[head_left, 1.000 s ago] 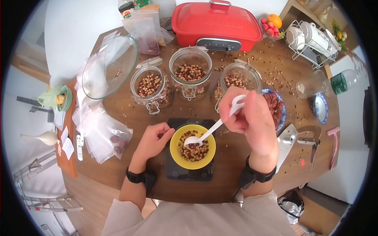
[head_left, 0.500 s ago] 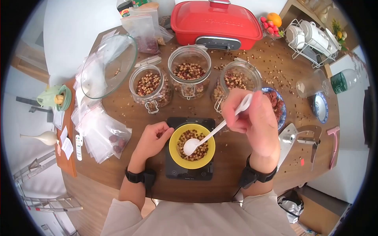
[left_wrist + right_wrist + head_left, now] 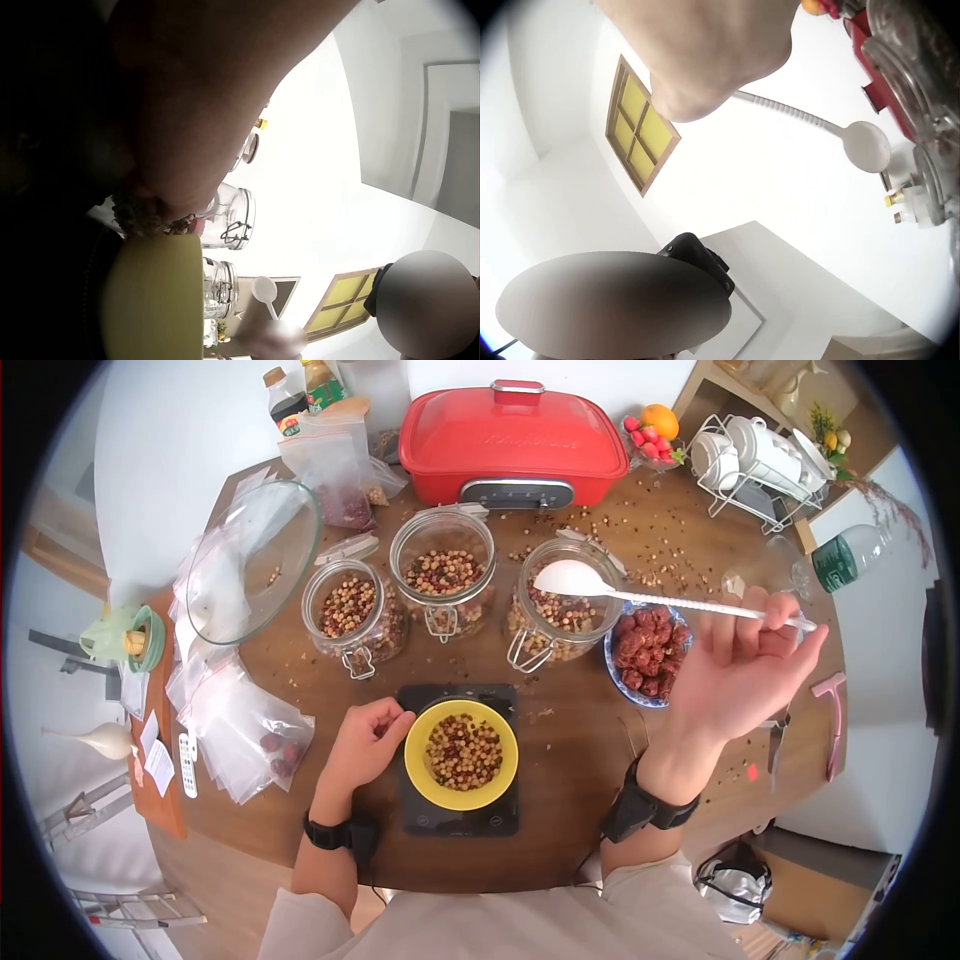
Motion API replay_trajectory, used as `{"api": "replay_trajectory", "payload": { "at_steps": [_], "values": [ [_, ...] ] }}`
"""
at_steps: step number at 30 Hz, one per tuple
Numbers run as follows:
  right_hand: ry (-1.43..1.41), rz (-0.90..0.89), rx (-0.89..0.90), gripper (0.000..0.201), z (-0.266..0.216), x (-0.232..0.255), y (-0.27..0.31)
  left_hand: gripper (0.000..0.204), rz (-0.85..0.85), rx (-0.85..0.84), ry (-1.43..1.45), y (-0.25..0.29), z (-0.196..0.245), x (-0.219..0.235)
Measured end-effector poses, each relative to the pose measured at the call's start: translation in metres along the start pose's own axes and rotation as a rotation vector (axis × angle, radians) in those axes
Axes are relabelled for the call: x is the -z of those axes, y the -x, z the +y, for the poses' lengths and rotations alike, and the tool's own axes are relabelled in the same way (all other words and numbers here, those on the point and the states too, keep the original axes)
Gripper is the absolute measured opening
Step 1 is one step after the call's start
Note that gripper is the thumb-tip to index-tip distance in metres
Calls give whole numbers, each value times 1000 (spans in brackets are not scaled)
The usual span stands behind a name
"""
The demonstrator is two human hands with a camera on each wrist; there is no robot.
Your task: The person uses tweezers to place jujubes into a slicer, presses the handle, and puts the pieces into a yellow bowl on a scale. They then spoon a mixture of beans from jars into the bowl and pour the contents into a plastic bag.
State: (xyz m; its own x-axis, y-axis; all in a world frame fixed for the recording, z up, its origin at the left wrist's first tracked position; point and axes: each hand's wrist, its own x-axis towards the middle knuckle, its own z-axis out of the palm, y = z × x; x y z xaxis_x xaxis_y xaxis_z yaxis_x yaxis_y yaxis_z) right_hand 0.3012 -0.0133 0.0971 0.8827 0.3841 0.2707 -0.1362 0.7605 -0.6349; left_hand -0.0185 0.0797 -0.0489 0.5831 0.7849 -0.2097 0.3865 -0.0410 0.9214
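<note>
A white spoon (image 3: 572,578) with a long handle is pinched by its end in my right hand (image 3: 735,670). Its bowl overlaps the right-hand glass jar (image 3: 565,635) in the head view; the right wrist view shows the spoon (image 3: 865,147) raised. On a black kitchen scale (image 3: 460,822) stands a yellow bowl (image 3: 461,800) of mixed beans (image 3: 464,752). My left hand (image 3: 362,742) rests left of it, fingers loosely curled and thumb at the rim. Two more clip-top jars of beans, the left jar (image 3: 350,630) and the middle jar (image 3: 443,585), stand behind.
A blue-rimmed dish (image 3: 640,698) of dark red dried fruit lies right of the jars. At the back stand a red electric cooker (image 3: 515,445) and a cup rack (image 3: 765,475). Plastic bags (image 3: 235,730) and a glass lid (image 3: 250,560) lie left. Loose beans (image 3: 690,550) are scattered at right.
My right hand has lifted the spoon out from over the yellow bowl, moved right and turned palm up. The left hand keeps its place by the bowl. The head view has shifted slightly.
</note>
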Motion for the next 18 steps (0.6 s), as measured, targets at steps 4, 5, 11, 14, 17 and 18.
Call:
{"api": "replay_trajectory", "payload": {
  "at_steps": [4, 5, 11, 14, 17, 18],
  "values": [
    [322, 140, 85, 53, 12, -14, -2, 24, 5, 15, -14, 0, 3, 0],
    [392, 33, 64, 53, 13, -11, -1, 24, 4, 19, -10, 0, 5, 0],
    [615, -290, -50, 48, 26, -5, 7, 24, 3, 15, -1, 0, 1, 0],
    [660, -316, -56, 46, 28, -5, 6, 24, 4, 5, -9, 0, -1, 0],
    [716, -324, -84, 44, 29, -4, 4, 24, 7, -3, -9, 0, -3, 0],
    [749, -330, -90, 44, 30, -5, 3, 24, 7, -3, -10, 0, -3, 0]
  ]
}}
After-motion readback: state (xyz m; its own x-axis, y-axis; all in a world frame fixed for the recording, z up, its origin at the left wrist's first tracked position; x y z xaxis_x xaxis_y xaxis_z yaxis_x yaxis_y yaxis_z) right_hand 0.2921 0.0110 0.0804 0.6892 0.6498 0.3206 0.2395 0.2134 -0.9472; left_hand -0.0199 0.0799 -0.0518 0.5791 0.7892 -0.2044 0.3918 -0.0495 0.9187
